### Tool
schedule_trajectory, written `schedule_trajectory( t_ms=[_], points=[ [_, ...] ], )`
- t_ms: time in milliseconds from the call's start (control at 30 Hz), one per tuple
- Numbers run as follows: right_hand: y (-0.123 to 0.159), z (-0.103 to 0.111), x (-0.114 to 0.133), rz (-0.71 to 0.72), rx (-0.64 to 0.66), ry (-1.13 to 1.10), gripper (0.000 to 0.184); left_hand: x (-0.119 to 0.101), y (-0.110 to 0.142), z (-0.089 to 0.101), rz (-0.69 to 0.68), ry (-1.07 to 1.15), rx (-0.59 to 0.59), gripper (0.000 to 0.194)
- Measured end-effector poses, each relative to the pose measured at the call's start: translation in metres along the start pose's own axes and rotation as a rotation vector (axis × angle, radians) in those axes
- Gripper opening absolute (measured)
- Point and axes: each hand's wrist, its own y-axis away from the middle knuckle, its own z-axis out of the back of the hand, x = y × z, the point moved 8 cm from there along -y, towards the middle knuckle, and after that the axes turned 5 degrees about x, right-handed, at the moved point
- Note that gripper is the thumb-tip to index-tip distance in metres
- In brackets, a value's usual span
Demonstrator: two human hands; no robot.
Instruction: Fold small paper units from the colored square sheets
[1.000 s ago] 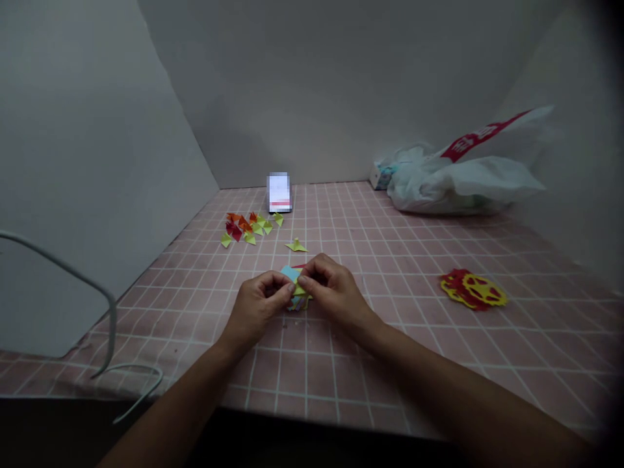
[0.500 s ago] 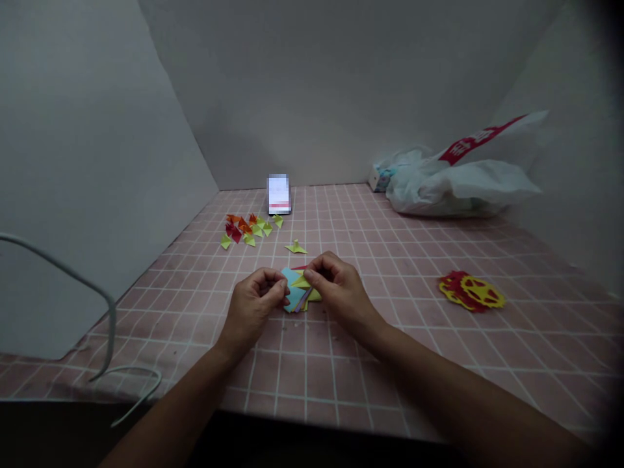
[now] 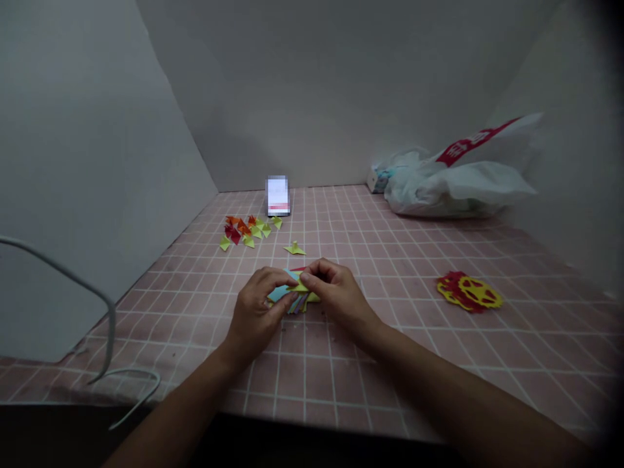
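Observation:
A small folded yellow paper (image 3: 299, 286) is held just above a stack of coloured paper sheets (image 3: 279, 294). My right hand (image 3: 338, 290) pinches its right side between thumb and forefinger. From the left, my left hand (image 3: 260, 302) has its thumb and forefinger on either side of the paper's other end, closed on it. Light blue, red, yellow and purple edges show in the stack; the hands cover part of it. Just beyond lies a yellow folded paper bird (image 3: 295, 248) with spread wings.
Several red, orange and yellow paper birds (image 3: 244, 229) lie back left, near a propped phone (image 3: 277, 195). Red and yellow cut-out shapes (image 3: 468, 291) lie right. A white plastic bag (image 3: 448, 188) and a small box (image 3: 377, 180) stand at the back. A cable (image 3: 111, 325) hangs at left.
My left hand has moved right and its thumb and forefinger have come onto the folded yellow paper. My right hand keeps its pinch on it, slightly lower.

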Motion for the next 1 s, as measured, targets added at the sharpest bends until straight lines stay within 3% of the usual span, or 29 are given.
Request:
schedule_trajectory(
  t_ms=[233, 433, 800, 1000],
  points=[
    [0.001, -0.007, -0.006, -0.052, 0.075, -0.134, 0.017, -0.009, 0.003, 0.003, -0.097, -0.114, -0.034, 0.009],
    [0.0, -0.009, -0.004, -0.001, 0.12, -0.161, 0.019, -0.008, 0.005, 0.006, -0.105, -0.097, -0.072, 0.01],
    [0.002, -0.019, 0.008, 0.005, 0.197, -0.114, 0.021, 0.009, 0.012, 0.014, 0.069, 0.0, -0.211, 0.008],
    [0.001, -0.016, 0.01, 0.065, 0.164, -0.091, 0.017, 0.023, 0.009, 0.007, 0.169, 0.143, -0.138, 0.019]
  ],
)
